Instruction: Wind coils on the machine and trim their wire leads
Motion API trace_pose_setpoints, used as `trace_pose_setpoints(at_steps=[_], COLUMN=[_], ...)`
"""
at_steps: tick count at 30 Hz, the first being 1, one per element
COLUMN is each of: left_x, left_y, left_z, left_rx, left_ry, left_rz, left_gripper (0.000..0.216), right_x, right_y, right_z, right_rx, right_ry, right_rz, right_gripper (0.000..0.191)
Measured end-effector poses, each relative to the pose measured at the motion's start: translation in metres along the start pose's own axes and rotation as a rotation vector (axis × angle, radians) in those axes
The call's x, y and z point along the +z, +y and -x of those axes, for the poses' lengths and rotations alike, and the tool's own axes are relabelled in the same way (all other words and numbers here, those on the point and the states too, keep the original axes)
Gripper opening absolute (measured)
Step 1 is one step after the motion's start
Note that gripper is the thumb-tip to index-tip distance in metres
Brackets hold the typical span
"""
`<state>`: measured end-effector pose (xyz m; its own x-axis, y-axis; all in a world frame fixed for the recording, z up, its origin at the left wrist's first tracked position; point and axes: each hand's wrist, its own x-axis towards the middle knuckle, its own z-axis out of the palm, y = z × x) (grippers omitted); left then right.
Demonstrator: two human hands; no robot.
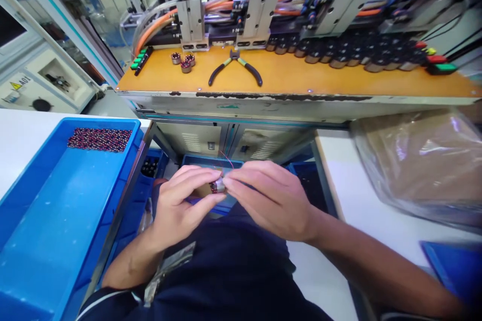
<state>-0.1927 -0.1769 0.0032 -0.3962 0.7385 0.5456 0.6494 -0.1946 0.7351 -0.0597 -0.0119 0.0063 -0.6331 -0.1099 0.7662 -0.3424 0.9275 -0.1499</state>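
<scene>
Above my lap, my left hand (pixel 188 198) grips a small motor stator (pixel 218 185) between thumb and fingers. It is a short metal cylinder with dark red copper windings on its left side. My right hand (pixel 269 195) is closed against the stator's right side, its fingertips pinched together. A thin reddish wire (pixel 228 159) sticks up from those fingertips. Whether the wire still joins the stator is hidden by the fingers. Ahead on the orange bench top lie cutting pliers (pixel 235 62) with black and yellow handles, jaws pointing away, handles spread.
To the left, a blue tray (pixel 56 205) holds many wound stators (pixel 100 139) in its far end. Three stators (pixel 186 63) stand on the orange bench (pixel 158 75), with rows of black-topped parts (pixel 350 52) at its right. A plastic-wrapped carton (pixel 414 160) sits on the right-hand table.
</scene>
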Motion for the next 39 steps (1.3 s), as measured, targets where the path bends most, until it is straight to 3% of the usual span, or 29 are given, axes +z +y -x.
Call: trace_pose_setpoints(at_steps=[5, 9, 12, 17, 20, 22, 27, 30, 33, 35, 37, 39], left_x=[-0.001, 0.002, 0.007, 0.007, 0.001, -0.004, -0.012, -0.014, -0.017, -0.02, -0.022, -0.022], left_y=[0.003, 0.007, 0.009, 0.007, 0.005, 0.006, 0.009, 0.01, 0.007, 0.005, 0.003, 0.0], left_z=[0.003, 0.004, 0.004, 0.004, 0.002, -0.001, -0.004, 0.0, 0.005, 0.008, 0.01, 0.009], left_rx=[-0.106, -0.288, -0.339, -0.214, -0.092, -0.027, 0.032, 0.012, 0.006, -0.005, -0.028, -0.052], left_ry=[-0.019, 0.001, -0.009, -0.01, -0.03, -0.065, -0.105, -0.081, -0.057, -0.036, -0.001, 0.045], left_rz=[0.055, 0.271, 0.419, 0.369, 0.238, 0.164, 0.092, 0.099, 0.108, 0.101, 0.093, 0.091], left_gripper=[0.042, 0.033, 0.031, 0.033, 0.034, 0.035, 0.035, 0.033, 0.03, 0.029, 0.028, 0.026], right_x=[-0.008, -0.012, -0.014, -0.02, -0.029, -0.034, -0.026, -0.019, -0.023, -0.027, -0.025, -0.014], right_y=[0.0, -0.004, -0.007, -0.009, -0.006, -0.001, 0.007, 0.002, -0.002, 0.007, 0.028, 0.057], right_z=[-0.003, -0.004, -0.003, -0.001, -0.004, -0.01, -0.026, -0.031, -0.041, -0.054, -0.073, -0.096], right_rx=[0.014, 0.029, 0.042, 0.101, 0.11, 0.059, -0.143, 0.112, 0.485, 0.6, 0.634, 0.648], right_ry=[-0.094, -0.144, -0.16, -0.208, -0.244, -0.219, -0.258, -0.385, -0.644, -0.771, -0.663, -0.342], right_rz=[-0.049, -0.016, 0.017, -0.018, -0.048, -0.023, 0.091, -0.2, -0.646, -0.764, -0.624, -0.288], right_gripper=[0.018, 0.02, 0.022, 0.03, 0.021, 0.015, 0.027, 0.029, 0.027, 0.028, 0.024, 0.021])
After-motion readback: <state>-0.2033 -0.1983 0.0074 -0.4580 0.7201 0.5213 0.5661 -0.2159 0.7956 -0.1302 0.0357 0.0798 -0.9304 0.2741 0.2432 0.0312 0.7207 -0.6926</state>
